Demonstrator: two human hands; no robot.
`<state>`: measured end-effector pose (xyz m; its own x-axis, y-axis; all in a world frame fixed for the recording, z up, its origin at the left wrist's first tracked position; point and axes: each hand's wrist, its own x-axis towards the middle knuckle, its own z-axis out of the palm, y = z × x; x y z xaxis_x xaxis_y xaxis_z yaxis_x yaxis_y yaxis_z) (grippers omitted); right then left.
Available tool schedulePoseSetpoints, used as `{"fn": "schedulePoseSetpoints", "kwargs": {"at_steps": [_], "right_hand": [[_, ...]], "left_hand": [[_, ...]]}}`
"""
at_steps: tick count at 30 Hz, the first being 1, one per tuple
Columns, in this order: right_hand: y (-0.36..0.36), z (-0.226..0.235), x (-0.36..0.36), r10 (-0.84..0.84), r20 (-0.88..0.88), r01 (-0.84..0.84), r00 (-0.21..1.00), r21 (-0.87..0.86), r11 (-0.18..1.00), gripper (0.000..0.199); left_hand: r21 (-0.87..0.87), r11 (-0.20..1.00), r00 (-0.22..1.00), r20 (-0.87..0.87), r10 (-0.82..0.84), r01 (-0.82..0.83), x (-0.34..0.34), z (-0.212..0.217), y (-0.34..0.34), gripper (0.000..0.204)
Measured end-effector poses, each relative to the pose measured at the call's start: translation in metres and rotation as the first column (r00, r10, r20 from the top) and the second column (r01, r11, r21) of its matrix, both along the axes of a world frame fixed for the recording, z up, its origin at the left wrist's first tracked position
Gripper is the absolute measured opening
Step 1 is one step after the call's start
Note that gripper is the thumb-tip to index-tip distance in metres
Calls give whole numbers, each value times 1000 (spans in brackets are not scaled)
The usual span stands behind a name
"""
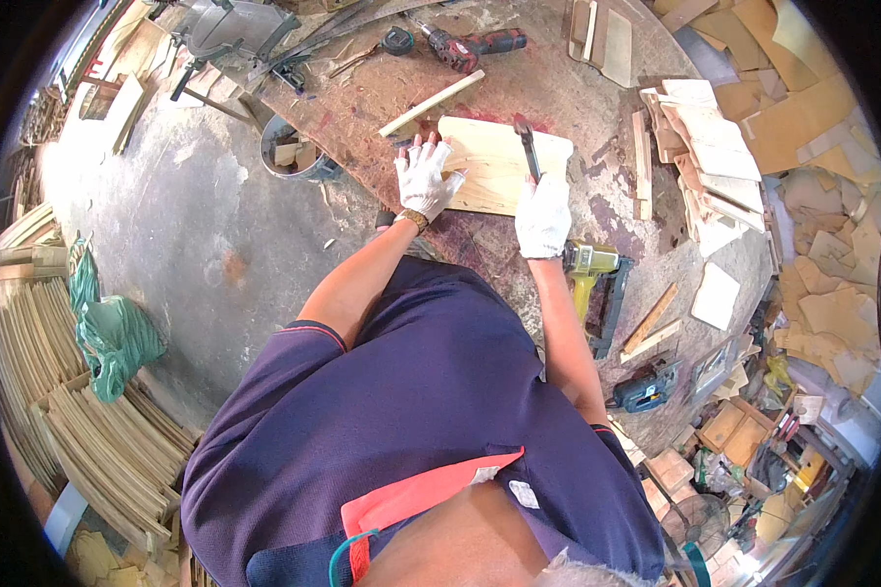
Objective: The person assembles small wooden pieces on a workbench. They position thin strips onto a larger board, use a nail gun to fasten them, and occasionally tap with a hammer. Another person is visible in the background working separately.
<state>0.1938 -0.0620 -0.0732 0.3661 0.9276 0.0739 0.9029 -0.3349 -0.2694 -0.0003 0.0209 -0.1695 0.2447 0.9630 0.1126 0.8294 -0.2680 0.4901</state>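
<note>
A flat pale wooden board [480, 157] lies on the worn workbench in front of me. My left hand [426, 180], in a white glove with bare fingertips, rests at the board's left end with its fingers spread. In a white glove as well, my right hand [543, 217] is closed around a slim dark-handled hand tool [528, 145] at the board's near right side. The tool's brownish head points away from me over the board; whether it is a hammer or pincers I cannot make out. A yellow-green nail gun [591, 269] lies just right of my right wrist.
Beyond the board lie a wooden strip [431, 104], a cordless drill [455, 51] and a tape measure [397, 40]. Stacked wooden pieces [715, 147] stand to the right. A bucket [299, 152] of offcuts sits left of the bench [362, 98]. A blue power tool [646, 388] lies near right.
</note>
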Motion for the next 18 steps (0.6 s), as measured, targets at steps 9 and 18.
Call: {"fn": "schedulePoseSetpoints", "kwargs": {"at_steps": [9, 18], "right_hand": [[-23, -35, -2, -50, 59, 27, 997, 343, 939, 35], [-6, -31, 15, 16, -197, 69, 980, 414, 908, 34]], "left_hand": [[59, 998, 999, -33, 6, -4, 0, -4, -2, 70], [-10, 1000, 997, -68, -26, 26, -2, -8, 3, 66]]}}
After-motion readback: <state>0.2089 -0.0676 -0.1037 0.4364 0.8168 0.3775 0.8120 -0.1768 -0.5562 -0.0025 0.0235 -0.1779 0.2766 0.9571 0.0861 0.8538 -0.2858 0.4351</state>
